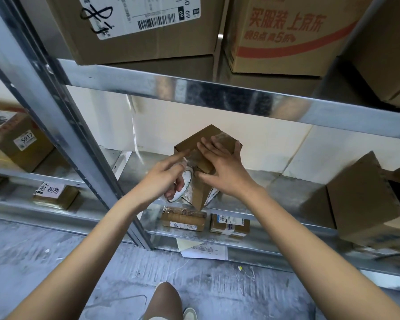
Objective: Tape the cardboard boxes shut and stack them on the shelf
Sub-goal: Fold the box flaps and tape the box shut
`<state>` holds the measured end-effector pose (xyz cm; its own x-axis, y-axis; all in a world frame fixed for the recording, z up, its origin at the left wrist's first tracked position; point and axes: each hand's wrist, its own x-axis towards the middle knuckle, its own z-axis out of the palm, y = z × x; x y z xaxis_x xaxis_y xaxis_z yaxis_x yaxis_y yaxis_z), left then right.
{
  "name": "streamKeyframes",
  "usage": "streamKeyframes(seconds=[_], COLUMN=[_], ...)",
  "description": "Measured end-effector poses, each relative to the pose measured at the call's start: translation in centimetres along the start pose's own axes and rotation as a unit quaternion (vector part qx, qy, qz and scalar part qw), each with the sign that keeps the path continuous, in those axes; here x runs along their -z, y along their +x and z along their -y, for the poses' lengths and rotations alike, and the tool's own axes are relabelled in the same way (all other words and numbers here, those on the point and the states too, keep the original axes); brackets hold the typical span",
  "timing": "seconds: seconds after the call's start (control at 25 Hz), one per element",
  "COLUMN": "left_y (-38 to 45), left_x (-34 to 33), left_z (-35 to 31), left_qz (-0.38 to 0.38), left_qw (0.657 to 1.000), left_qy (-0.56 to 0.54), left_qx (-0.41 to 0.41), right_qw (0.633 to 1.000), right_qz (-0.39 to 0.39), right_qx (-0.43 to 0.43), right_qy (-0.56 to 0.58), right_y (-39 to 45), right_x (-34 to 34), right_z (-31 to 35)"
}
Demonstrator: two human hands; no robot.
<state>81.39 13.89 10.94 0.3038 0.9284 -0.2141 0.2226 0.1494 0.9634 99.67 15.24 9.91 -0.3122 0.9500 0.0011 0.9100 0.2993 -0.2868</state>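
Pressing flat, right hand (219, 167) steadies the small cardboard box (201, 158); left hand (164, 179) grips clear tape roll (180, 187) touching its near-left side.

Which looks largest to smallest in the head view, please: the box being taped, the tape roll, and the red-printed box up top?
1. Red-printed box, though it sits nearer the camera.
2. Box being taped.
3. Tape roll.
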Motion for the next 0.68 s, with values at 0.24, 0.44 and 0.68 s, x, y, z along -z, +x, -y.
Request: streamKeyframes(seconds=[0.24,0.44,0.68], left_y=[-0.9,-1.4,-0.9], left_x=[0.0,-1.2,-0.7], left_z=[0.8,1.4,2.5], left_qz=[0.054,0.051,0.066], left_qw=[0.998,0.992,0.985], left_qy=[0.011,-0.112,-0.157], left_qx=[0.027,0.032,0.029], right_qw=[1.0,0.999,0.923], right_qz=[0.008,0.002,-0.255], right_qx=[0.014,0.036,-0.209], right_qy=[0.001,-0.017,0.2], right_y=[0.6,0.4,-3.8], right_x=[-0.1,-0.1,-5.3], right_z=[-0.5,-0.8,-6.6])
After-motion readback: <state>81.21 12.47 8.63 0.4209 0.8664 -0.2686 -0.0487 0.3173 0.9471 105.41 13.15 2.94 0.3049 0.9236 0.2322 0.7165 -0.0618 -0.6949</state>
